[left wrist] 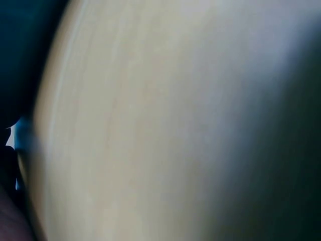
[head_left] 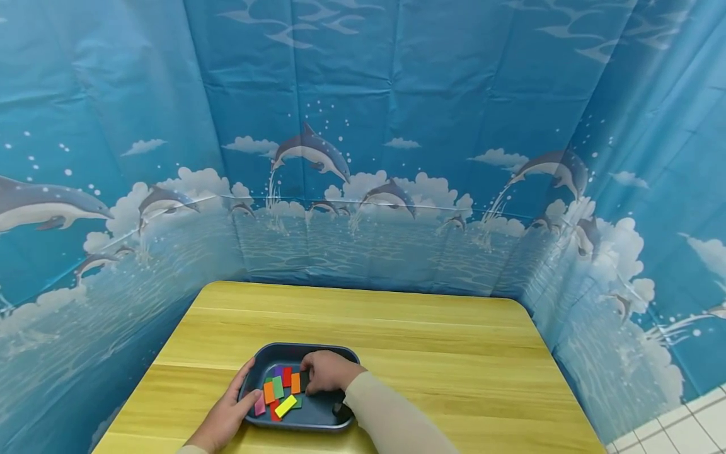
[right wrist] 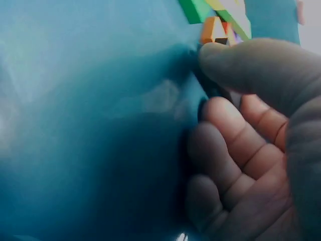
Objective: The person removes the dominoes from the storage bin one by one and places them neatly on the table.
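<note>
A dark blue-grey tray (head_left: 300,427) holds several small flat coloured blocks. My left hand (head_left: 223,417) grips its left side, thumb over the rim and fingers along the outer wall. Inside the tray, my right hand (head_left: 329,372) pinches a black block (head_left: 304,380) between thumb and fingers. Just left of it stand an orange block (head_left: 295,383) and a red block (head_left: 287,377). Nearer the front lie a yellow block (head_left: 286,406) and a pink block (head_left: 259,405). In the right wrist view the thumb partly hides the black block. The left wrist view is mostly blurred table surface.
A yellow wood-grain table (head_left: 454,353) carries the tray near its front edge. Behind and at both sides hangs a blue curtain (head_left: 363,94) printed with dolphins. Below the right sleeve is a dark object (head_left: 341,411), its kind unclear. White tiles (head_left: 683,435) show at lower right.
</note>
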The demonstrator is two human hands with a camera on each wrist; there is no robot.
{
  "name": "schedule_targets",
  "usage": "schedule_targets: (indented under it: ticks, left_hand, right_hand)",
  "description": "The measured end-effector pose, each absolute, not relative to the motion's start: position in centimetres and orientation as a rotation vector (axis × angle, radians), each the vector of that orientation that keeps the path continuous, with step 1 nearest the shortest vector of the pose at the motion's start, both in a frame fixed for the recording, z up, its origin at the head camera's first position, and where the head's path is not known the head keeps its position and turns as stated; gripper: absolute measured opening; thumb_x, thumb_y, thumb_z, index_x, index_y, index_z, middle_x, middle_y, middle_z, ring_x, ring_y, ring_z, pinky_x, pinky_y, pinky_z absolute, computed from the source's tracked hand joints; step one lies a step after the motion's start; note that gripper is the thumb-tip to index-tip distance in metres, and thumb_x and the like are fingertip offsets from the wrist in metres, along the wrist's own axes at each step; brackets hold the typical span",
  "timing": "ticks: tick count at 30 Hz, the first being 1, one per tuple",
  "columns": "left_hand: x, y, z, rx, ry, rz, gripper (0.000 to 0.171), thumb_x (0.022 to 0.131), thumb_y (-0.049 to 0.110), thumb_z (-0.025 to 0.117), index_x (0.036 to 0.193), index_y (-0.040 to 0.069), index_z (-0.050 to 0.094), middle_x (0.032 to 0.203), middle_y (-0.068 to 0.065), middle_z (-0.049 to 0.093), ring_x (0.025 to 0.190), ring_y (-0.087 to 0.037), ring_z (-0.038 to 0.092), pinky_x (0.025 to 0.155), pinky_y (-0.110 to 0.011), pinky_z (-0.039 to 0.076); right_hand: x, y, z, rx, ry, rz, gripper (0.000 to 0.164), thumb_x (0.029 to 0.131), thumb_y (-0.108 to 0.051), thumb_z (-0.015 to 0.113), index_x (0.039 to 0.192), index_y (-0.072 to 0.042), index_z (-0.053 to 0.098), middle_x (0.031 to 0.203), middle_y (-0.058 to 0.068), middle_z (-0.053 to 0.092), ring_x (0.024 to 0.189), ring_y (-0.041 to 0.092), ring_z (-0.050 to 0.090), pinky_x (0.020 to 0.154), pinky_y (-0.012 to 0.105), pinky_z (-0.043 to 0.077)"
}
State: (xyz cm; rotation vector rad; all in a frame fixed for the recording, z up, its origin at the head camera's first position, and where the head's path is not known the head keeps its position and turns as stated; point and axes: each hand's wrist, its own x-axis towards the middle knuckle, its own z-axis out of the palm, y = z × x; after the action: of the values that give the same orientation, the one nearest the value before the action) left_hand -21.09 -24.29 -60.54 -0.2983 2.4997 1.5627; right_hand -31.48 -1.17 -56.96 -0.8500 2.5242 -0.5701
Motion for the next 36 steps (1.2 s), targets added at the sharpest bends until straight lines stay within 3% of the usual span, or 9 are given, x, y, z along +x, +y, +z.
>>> schedule_targets:
  ticks: [10,18,26,36]
  left_hand:
    - [-21.1,-24.2,-60.5,-0.275,2.517,1.541,0.061,0.088,0.056,0.050,0.138,0.057,0.014,0.156,-0.006,0.013,0.139,-0.043,0.017,0.100,-0.070,0.023]
    - [-21.1,-24.5,-60.4,-0.273,2.515,1.528,0.062,0.087,0.059,0.049,0.136,0.059,0.012,0.156,-0.008,0.013,0.139,-0.043,0.017,0.100,-0.071,0.021]
    - [-20.8,-24.7,-60.1,-0.264,2.513,1.536,0.062,0.088,0.058,0.049,0.137,0.058,0.011,0.156,-0.009,0.011,0.138,-0.044,0.017,0.100,-0.071,0.019]
    - [-20.7,-24.3,-59.8,-0.249,2.495,1.548,0.065,0.089,0.057,0.048,0.141,0.053,0.010,0.156,-0.012,0.008,0.138,-0.046,0.015,0.102,-0.070,0.018]
  right_hand:
    - [-32.4,0.6,-54.3,-0.790,2.435,-0.897,0.039,0.076,-0.017,0.075,0.111,-0.020,0.059,0.079,-0.007,0.057,0.070,0.010,0.054,0.061,0.022,0.048]
    - [-34.5,6.2,-51.8,-0.672,2.459,-1.192,0.044,0.080,-0.013,0.068,0.121,-0.020,0.054,0.093,0.001,0.057,0.070,0.016,0.057,0.056,0.028,0.047]
    - [-36.1,12.1,-54.3,-0.489,2.547,-1.202,0.045,0.080,-0.010,0.066,0.123,-0.018,0.054,0.096,0.004,0.056,0.078,0.019,0.054,0.060,0.028,0.045]
    - [-36.3,16.1,-58.0,-0.332,2.554,-1.209,0.044,0.083,-0.012,0.066,0.125,-0.013,0.053,0.098,0.007,0.053,0.085,0.023,0.050,0.062,0.030,0.042]
